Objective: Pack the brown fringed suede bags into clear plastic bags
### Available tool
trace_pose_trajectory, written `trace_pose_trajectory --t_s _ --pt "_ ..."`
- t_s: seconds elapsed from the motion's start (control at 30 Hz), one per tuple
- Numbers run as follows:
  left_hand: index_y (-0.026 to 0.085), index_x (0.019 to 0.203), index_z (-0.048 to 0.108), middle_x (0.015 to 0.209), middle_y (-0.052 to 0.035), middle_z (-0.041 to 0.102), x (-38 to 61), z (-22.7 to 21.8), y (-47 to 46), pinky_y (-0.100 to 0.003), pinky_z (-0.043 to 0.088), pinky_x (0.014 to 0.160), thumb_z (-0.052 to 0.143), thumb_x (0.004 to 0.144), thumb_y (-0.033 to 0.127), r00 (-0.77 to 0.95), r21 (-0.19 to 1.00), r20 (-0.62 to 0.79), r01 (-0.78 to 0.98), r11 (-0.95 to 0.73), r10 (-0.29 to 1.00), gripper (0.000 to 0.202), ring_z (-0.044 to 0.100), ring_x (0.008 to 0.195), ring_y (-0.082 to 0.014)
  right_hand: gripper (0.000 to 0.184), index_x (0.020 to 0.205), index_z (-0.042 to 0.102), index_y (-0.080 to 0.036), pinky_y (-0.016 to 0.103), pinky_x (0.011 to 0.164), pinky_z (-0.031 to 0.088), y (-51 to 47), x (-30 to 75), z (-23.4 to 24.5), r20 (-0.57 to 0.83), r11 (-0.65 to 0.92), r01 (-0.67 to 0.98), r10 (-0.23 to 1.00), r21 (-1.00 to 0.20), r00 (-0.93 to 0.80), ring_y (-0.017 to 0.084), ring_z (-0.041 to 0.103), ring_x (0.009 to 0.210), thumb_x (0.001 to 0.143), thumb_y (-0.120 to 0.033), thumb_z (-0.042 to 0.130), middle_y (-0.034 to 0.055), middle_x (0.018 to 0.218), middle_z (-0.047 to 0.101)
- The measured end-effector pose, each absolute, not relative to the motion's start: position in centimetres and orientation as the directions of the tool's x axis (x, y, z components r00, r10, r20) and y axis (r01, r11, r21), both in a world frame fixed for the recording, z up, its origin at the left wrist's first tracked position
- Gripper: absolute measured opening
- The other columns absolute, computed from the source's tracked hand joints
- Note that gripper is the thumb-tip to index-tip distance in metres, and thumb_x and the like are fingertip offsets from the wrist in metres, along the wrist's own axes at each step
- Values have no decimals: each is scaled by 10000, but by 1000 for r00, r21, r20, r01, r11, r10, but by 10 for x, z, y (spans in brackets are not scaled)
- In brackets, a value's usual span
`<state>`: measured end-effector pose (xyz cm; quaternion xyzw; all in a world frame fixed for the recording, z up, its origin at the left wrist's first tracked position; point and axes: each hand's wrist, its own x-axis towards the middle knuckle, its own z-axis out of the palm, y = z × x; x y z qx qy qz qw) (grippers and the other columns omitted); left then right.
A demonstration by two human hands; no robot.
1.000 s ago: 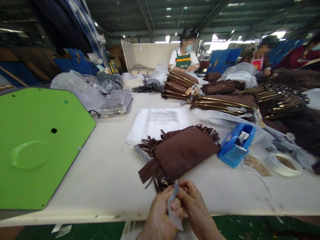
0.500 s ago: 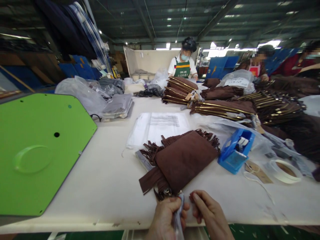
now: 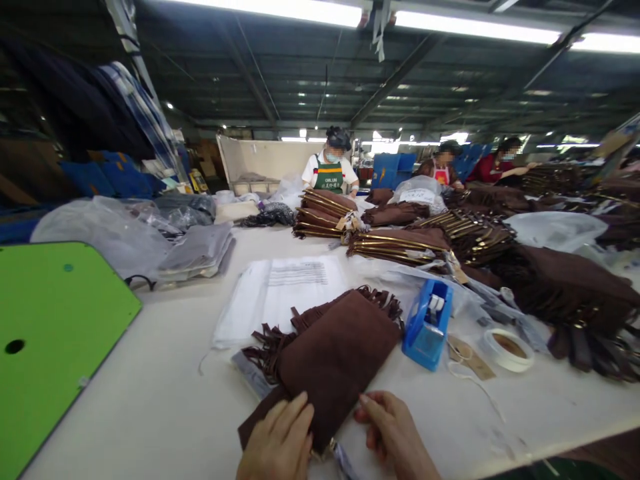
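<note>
A brown suede fringed bag (image 3: pixel 330 353) lies on the white table (image 3: pixel 150 400) just in front of me. My left hand (image 3: pixel 277 440) rests on its near corner, fingers together and bent over the suede. My right hand (image 3: pixel 393 430) sits beside it on the bag's near right edge, fingers curled. A small clear plastic strip (image 3: pixel 344 461) shows between the hands at the bottom edge; I cannot tell whether either hand holds it. Under the bag's left side a flat clear packet (image 3: pixel 250 373) sticks out.
A blue tape dispenser (image 3: pixel 427 325), a tape roll (image 3: pixel 507 348) and a card tag (image 3: pixel 467 357) lie to the right. A green panel (image 3: pixel 55 333) fills the left. Printed plastic bags (image 3: pixel 280 293) lie behind. Stacks of brown bags (image 3: pixel 400 240) and several seated workers (image 3: pixel 330 170) are across the table.
The view has tilted up and shifted. My hands, which pinched a clear strip near the bag's zipper, have come down onto the bag's near end.
</note>
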<state>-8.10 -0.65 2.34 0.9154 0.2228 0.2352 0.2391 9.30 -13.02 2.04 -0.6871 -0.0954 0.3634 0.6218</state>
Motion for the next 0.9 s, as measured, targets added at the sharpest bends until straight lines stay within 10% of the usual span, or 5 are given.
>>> trace_pose_trajectory --t_s 0.1,0.23,0.37,0.5,0.9 --pt "183 1272 486 1330 -122 480 -46 50 15 -451 423 964 487 815 246 822 103 393 406 -908 412 461 462 1207 -279 355 563 462 -165 160 310 165 -118 96 28 -460 -181 -449 599 -875 655 24 318 288 596 -473 635 -32 412 485" --pt "279 1297 451 1351 -118 459 -10 72 17 -499 364 955 457 851 336 839 151 165 499 -853 519 449 444 1210 -307 372 690 517 -162 146 314 147 -101 99 40 -458 -36 -557 615 -829 642 25 302 301 625 -492 675 -87 402 432" --pt "312 1273 478 1366 -133 436 -6 77 11 -517 307 970 453 841 366 840 203 93 509 -837 534 436 407 1230 -337 521 960 563 -153 220 540 490 -83 101 49 -332 191 -532 599 -825 729 141 632 640 559 -428 750 5 710 675" --pt "303 1284 463 1365 -129 439 -6 76 11 -506 308 971 441 839 335 835 225 113 506 -833 538 447 411 1227 -325 513 913 597 -106 346 693 535 -67 112 59 -291 291 -534 588 -794 755 248 666 803 545 -449 702 99 829 705" --pt "148 1223 532 1280 -102 534 -41 135 31 -347 351 1001 535 815 433 710 954 172 52 -294 683 497 480 1163 -236 358 961 660 -214 345 743 478 -79 121 208 209 268 15 715 -963 667 210 626 779 604 -242 656 -7 815 706"
